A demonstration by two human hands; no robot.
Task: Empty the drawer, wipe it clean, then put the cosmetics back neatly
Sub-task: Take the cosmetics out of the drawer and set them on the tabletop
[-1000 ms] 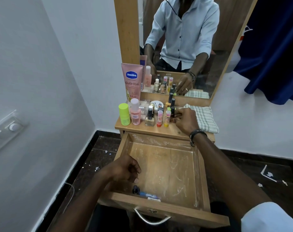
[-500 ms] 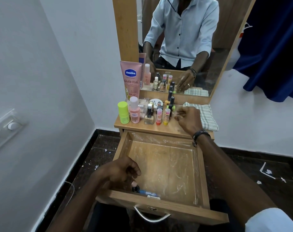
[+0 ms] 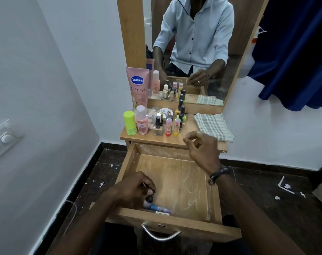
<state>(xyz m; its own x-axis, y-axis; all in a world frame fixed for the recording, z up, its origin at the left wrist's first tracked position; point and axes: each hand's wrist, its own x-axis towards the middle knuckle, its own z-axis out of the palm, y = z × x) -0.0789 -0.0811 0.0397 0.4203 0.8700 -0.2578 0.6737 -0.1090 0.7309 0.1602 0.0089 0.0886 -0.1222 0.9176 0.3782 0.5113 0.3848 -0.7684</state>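
The wooden drawer [image 3: 213, 192] stands pulled out, its dusty bottom almost bare. In its front left corner my left hand [image 3: 132, 188] pinches a small dark-capped bottle [image 3: 148, 200]. A blue tube [image 3: 160, 208] lies beside it against the front wall. My right hand [image 3: 202, 148] hovers above the drawer's back edge, fingers loosely curled, holding nothing. Several cosmetics stand on the dresser top [image 3: 186, 138]: a pink Vaseline tube [image 3: 137, 87], a green bottle [image 3: 129, 125], a pink bottle [image 3: 142, 122], nail polishes and lip balms [image 3: 172, 126].
A checked cloth [image 3: 213, 126] lies folded on the right of the dresser top. A mirror [image 3: 193, 43] rises behind it. A white wall is close on the left, a blue curtain [image 3: 294, 52] hangs at right. Scraps of paper litter the dark floor.
My right hand has drawn back from the row of bottles on the dresser top toward the drawer, empty. My left hand has closed its fingers on the small bottle in the drawer corner.
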